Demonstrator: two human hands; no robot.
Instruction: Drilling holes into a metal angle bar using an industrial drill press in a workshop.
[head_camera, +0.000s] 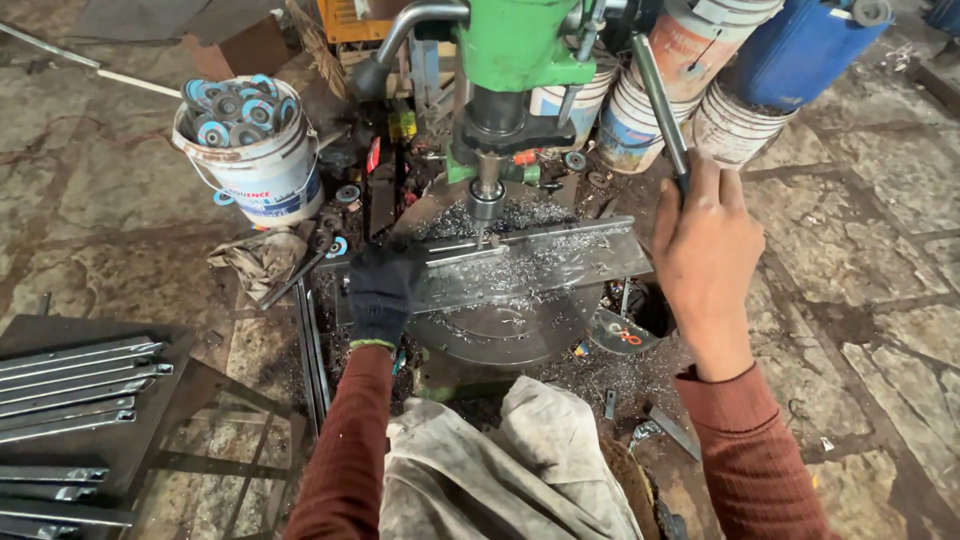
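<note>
A green drill press (515, 45) stands in front of me, its chuck and bit (487, 200) down on a flat steel bar (560, 262) covered in metal shavings. The bar lies across the round press table (510, 335). My left hand (382, 290), in a dark glove, presses on the bar's left end. My right hand (705, 250), bare, grips the dark feed lever (660, 100) of the press at its lower end.
A white bucket (250, 150) of grinding discs stands at the left. Several buckets (640, 120) and a blue can (800, 45) stand behind the press. Cut steel strips (70, 385) lie on a dark rack at lower left. A cloth (500, 470) covers my lap.
</note>
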